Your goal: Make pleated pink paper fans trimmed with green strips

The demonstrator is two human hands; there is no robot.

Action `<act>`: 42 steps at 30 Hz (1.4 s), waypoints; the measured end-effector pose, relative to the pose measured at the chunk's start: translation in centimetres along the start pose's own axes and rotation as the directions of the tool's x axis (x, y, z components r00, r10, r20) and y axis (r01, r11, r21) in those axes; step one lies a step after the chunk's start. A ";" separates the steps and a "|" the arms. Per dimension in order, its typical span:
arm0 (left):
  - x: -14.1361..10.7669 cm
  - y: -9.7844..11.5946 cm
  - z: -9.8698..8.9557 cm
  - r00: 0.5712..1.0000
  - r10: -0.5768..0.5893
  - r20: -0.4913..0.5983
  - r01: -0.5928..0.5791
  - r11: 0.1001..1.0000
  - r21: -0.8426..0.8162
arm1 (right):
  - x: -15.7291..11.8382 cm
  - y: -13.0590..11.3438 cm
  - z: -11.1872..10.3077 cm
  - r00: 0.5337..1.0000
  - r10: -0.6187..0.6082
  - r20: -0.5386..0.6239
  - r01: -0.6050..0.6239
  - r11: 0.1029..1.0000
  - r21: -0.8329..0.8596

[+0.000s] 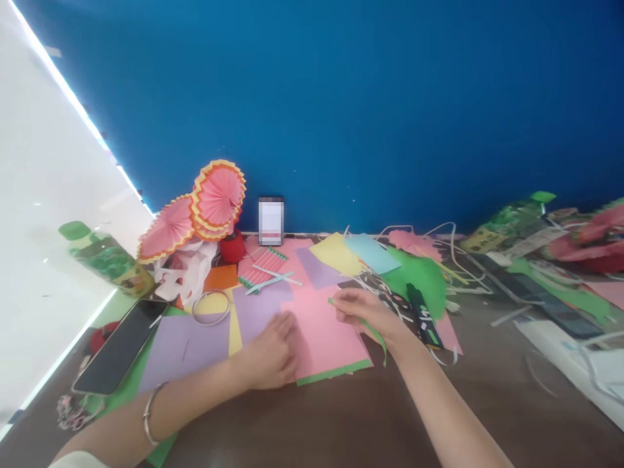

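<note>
nothing legible: bottle label point(139, 281), white marks point(425, 315) on the black item point(418, 304) and upright screen point(271, 222) are blurred.

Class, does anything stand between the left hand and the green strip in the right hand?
Nothing visible stands between the left hand and the green strip in the right hand; the pink sheet lies flat below that gap.

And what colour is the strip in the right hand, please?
The strip is green: head view.
</note>
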State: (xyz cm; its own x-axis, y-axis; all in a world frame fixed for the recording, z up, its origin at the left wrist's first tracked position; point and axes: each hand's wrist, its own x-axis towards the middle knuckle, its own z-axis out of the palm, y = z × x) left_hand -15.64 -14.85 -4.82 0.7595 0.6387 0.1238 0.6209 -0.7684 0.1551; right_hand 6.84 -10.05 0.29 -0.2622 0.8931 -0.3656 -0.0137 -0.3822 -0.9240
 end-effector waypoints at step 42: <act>0.0 2.2 2.6 0.991 -0.134 -0.001 0.133 0.989 -0.070 | 9.9 -0.9 6.8 0.865 0.365 0.343 0.145 0.472 -0.870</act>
State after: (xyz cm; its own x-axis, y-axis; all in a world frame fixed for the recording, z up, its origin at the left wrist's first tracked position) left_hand -13.73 -16.63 -7.07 0.6696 0.7356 0.1027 0.7014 -0.6718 0.2381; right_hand -2.28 -2.42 -1.71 -0.5627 0.5520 -0.6154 0.7945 0.1557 -0.5869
